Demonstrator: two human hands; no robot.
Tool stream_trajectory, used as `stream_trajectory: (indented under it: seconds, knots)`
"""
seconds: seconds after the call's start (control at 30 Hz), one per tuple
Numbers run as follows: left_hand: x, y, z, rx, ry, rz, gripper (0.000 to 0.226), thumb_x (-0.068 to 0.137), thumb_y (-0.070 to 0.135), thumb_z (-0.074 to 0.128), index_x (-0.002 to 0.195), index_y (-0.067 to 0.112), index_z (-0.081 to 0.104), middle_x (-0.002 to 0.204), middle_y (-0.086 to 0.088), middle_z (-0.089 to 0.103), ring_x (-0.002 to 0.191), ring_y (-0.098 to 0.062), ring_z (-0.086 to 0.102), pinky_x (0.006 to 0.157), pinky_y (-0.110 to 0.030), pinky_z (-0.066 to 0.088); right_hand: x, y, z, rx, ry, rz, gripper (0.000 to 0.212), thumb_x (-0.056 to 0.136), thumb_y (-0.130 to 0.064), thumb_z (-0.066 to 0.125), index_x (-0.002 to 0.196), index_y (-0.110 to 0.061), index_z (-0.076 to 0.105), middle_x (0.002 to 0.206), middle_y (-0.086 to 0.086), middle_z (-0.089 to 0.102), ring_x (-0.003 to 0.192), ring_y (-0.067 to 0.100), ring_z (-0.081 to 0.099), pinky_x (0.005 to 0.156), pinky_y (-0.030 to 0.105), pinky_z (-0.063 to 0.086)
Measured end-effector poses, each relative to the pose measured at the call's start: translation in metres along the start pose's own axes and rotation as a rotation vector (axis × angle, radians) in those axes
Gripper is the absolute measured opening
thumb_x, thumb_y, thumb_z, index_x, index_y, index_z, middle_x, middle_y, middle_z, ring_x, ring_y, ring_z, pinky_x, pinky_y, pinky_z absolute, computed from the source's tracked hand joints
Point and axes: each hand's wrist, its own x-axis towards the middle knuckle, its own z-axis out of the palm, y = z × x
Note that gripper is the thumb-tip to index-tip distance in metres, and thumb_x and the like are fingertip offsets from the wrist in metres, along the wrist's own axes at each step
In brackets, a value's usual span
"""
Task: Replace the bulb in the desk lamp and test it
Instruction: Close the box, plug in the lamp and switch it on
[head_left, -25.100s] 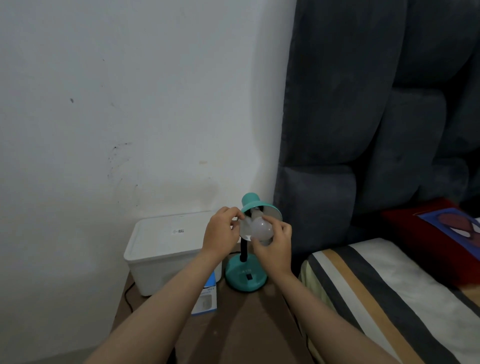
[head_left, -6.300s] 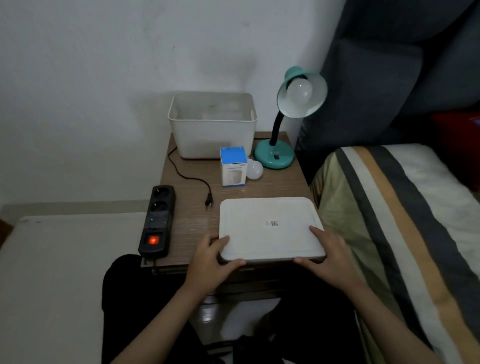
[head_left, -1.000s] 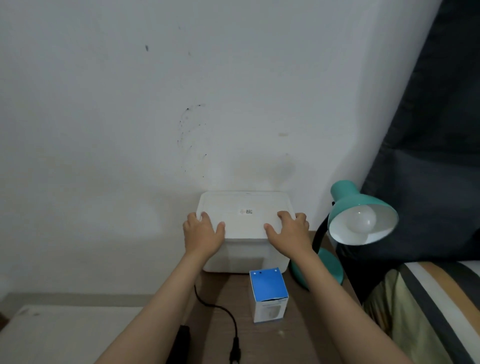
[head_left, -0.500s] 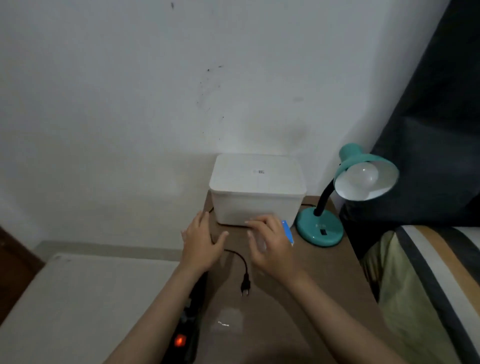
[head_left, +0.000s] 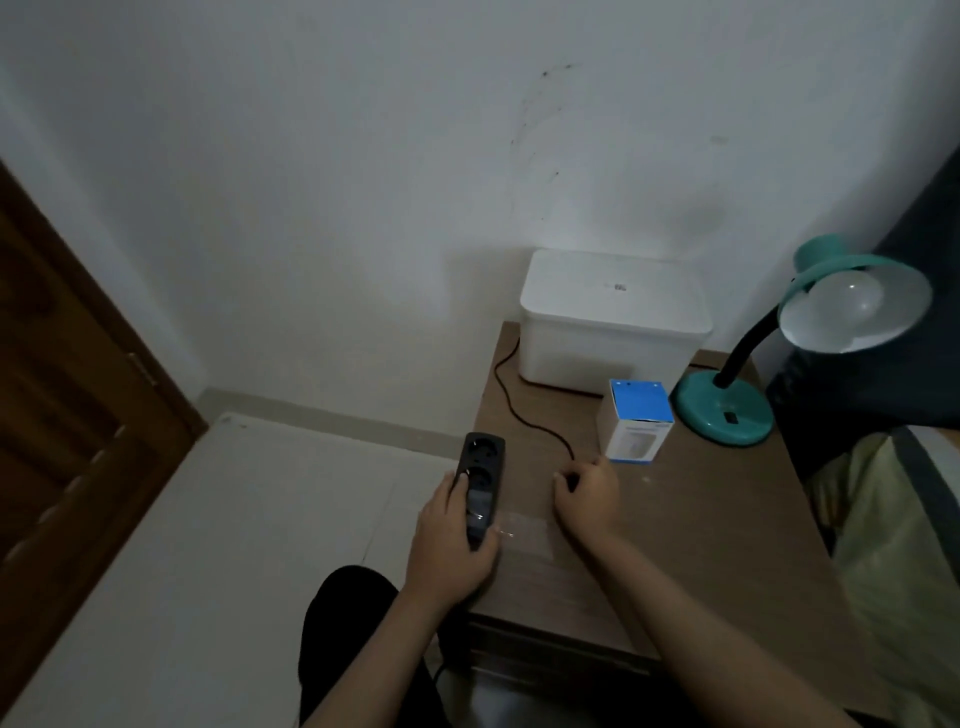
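Observation:
The teal desk lamp (head_left: 724, 413) stands at the table's back right, its shade tilted toward me with a white bulb (head_left: 844, 297) screwed in and unlit. Its black cord (head_left: 506, 396) runs from behind the white box across the table to the plug, which my right hand (head_left: 587, 493) grips; the plug itself is mostly hidden by the fingers. My left hand (head_left: 449, 540) holds the black power strip (head_left: 483, 475) at the table's left edge, thumb on its top. Two sockets show beyond my fingers.
A white lidded box (head_left: 613, 322) sits against the wall. A blue-and-white bulb carton (head_left: 636, 421) stands in front of it, beside the lamp base. The brown wooden table (head_left: 675, 519) has a striped bed (head_left: 904, 519) on its right and a wooden door (head_left: 62, 395) far left.
My hands left the white box. The left one dropped onto the power strip and the right one closed round the lamp's plug. The view swung left and down.

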Motion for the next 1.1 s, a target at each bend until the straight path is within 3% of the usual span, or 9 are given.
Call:
stream_trajectory:
  seconds: [0.17, 0.33, 0.43, 0.5, 0.7, 0.87, 0.93, 1.0, 1.1]
  knots:
    - [-0.001, -0.002, 0.002, -0.035, 0.053, 0.004, 0.077, 0.083, 0.039, 0.063, 0.146, 0.013, 0.027, 0.154, -0.004, 0.027, 0.139, -0.019, 0.028, 0.103, -0.019, 0.022, 0.005, -0.003, -0.005, 0.079, -0.027, 0.118, 0.008, 0.078, -0.007, 0.066, 0.079, -0.015, 0.064, 0.086, 0.004, 0.064, 0.079, 0.014, 0.059, 0.069, 0.027, 0.051]
    - [-0.001, -0.006, 0.005, -0.059, 0.057, -0.003, 0.081, 0.078, 0.049, 0.056, 0.146, 0.013, 0.029, 0.153, -0.004, 0.029, 0.138, -0.019, 0.031, 0.104, -0.022, 0.026, -0.002, -0.009, -0.011, 0.412, -0.111, 0.395, 0.030, 0.072, 0.001, 0.070, 0.092, -0.018, 0.058, 0.091, 0.002, 0.063, 0.086, 0.017, 0.061, 0.079, 0.040, 0.056]
    - [-0.001, -0.007, 0.007, -0.064, 0.070, -0.003, 0.082, 0.076, 0.051, 0.054, 0.145, 0.014, 0.030, 0.152, -0.004, 0.030, 0.138, -0.019, 0.032, 0.104, -0.023, 0.026, -0.007, -0.020, -0.021, 0.628, -0.216, 0.489, 0.025, 0.078, 0.000, 0.069, 0.098, -0.011, 0.060, 0.090, 0.006, 0.065, 0.079, 0.015, 0.061, 0.064, 0.029, 0.053]
    - [-0.001, -0.007, 0.008, -0.066, 0.075, 0.001, 0.081, 0.076, 0.052, 0.054, 0.145, 0.015, 0.030, 0.153, -0.004, 0.030, 0.138, -0.019, 0.031, 0.104, -0.022, 0.026, -0.010, -0.029, -0.029, 0.689, -0.295, 0.467, 0.019, 0.081, -0.003, 0.068, 0.098, -0.009, 0.062, 0.086, 0.005, 0.065, 0.073, 0.013, 0.060, 0.056, 0.023, 0.046]
    - [-0.001, -0.008, 0.008, -0.062, 0.085, 0.011, 0.081, 0.077, 0.052, 0.054, 0.146, 0.016, 0.029, 0.153, -0.002, 0.029, 0.138, -0.017, 0.031, 0.104, -0.021, 0.026, -0.014, -0.051, -0.037, 0.926, -0.304, 0.400, 0.016, 0.083, -0.001, 0.065, 0.099, -0.004, 0.063, 0.089, 0.010, 0.066, 0.075, 0.021, 0.060, 0.058, 0.027, 0.048]
    - [-0.002, -0.008, 0.009, -0.072, 0.099, 0.012, 0.080, 0.077, 0.050, 0.054, 0.145, 0.015, 0.031, 0.152, -0.002, 0.030, 0.137, -0.017, 0.032, 0.102, -0.018, 0.025, -0.003, -0.072, -0.025, 0.837, -0.106, 0.213, 0.012, 0.080, 0.002, 0.067, 0.088, -0.006, 0.064, 0.076, 0.001, 0.064, 0.075, 0.014, 0.061, 0.058, 0.013, 0.051]
    - [-0.002, -0.009, 0.010, -0.066, 0.109, 0.013, 0.079, 0.077, 0.050, 0.055, 0.144, 0.015, 0.032, 0.152, -0.002, 0.031, 0.137, -0.016, 0.033, 0.102, -0.018, 0.026, 0.001, -0.079, -0.016, 0.794, -0.062, 0.143, 0.015, 0.078, 0.003, 0.069, 0.081, -0.011, 0.064, 0.073, -0.002, 0.063, 0.067, 0.002, 0.060, 0.057, 0.008, 0.048]
    - [-0.002, -0.010, 0.011, -0.067, 0.117, 0.008, 0.079, 0.076, 0.049, 0.056, 0.144, 0.015, 0.033, 0.152, -0.002, 0.032, 0.137, -0.015, 0.034, 0.101, -0.017, 0.026, 0.004, -0.083, -0.005, 0.731, -0.058, 0.079, 0.019, 0.078, 0.002, 0.069, 0.077, -0.016, 0.064, 0.070, -0.005, 0.064, 0.059, -0.005, 0.059, 0.056, 0.007, 0.046]
    - [-0.003, -0.010, 0.013, -0.072, 0.134, -0.004, 0.079, 0.076, 0.049, 0.057, 0.143, 0.015, 0.034, 0.151, -0.001, 0.033, 0.137, -0.014, 0.034, 0.103, -0.017, 0.027, 0.006, -0.085, 0.009, 0.547, -0.101, -0.010, 0.016, 0.079, -0.005, 0.070, 0.077, -0.020, 0.065, 0.070, -0.005, 0.066, 0.061, -0.001, 0.059, 0.054, 0.007, 0.044]
